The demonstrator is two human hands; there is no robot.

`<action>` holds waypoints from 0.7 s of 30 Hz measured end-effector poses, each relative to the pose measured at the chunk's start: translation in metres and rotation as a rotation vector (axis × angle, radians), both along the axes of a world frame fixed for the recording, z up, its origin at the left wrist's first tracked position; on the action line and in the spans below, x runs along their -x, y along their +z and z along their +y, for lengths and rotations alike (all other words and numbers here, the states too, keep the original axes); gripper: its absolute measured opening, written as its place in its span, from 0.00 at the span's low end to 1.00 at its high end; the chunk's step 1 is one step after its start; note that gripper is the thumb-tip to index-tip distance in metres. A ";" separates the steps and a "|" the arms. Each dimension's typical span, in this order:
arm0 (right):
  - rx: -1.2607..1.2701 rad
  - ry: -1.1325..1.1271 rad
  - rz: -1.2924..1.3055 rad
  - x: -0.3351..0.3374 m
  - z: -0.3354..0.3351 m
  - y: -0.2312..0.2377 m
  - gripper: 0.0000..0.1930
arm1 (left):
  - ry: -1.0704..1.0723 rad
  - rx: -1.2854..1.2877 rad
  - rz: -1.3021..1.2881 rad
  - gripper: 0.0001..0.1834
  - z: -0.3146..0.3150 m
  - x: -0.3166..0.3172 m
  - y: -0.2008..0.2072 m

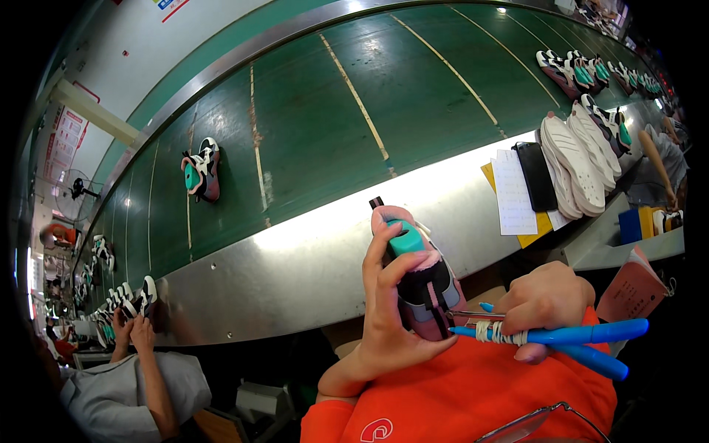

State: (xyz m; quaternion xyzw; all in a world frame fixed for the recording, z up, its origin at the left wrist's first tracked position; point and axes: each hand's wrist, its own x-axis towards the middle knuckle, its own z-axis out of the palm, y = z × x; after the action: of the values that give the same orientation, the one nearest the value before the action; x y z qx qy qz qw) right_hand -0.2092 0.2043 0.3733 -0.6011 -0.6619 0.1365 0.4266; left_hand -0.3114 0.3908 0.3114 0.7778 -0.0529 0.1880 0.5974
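Head view: left hand (pixel 388 310) was wrapped around a pink, grey and teal shoe (pixel 417 273), fingers closed on its side, holding it up just above the orange-clad lap. Right hand (pixel 546 303) was clenched on a pair of blue pens (pixel 561 343) bound together with string and a thin metal tip; that tip touched, or very nearly touched, the shoe's lower end. Hands sat close together, shoe between them.

Shoe's long axis ran up and away from the person, teal part toward the conveyor, grey end nearest the body. It lay left of the right hand, so the tool tip pointed leftward into it; the left hand was the nearer, being in full contact.

Beyond: steel edge of a green conveyor belt (pixel 310 118), one matching shoe (pixel 201 171) riding it at left, white soles (pixel 580 166) and papers (pixel 513 192) stacked at right. A co-worker's hands (pixel 133 328) worked at lower left.
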 end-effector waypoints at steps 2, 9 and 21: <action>-0.033 0.014 -0.032 0.000 0.001 0.001 0.16 | 0.001 0.004 0.000 0.50 0.000 0.000 0.002; -0.098 0.204 0.101 -0.009 0.004 -0.008 0.16 | 0.006 -0.031 0.002 0.50 0.004 0.001 0.001; -0.412 -0.865 0.876 0.009 -0.010 -0.137 0.17 | 0.124 -0.509 -0.397 0.33 -0.014 0.055 -0.106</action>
State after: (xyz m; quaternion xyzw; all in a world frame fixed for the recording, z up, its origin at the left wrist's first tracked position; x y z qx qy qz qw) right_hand -0.2186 0.1940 0.2361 -0.6078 -0.1373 0.0553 0.7802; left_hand -0.3659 0.3768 0.2056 0.8521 -0.1659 0.3528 0.3491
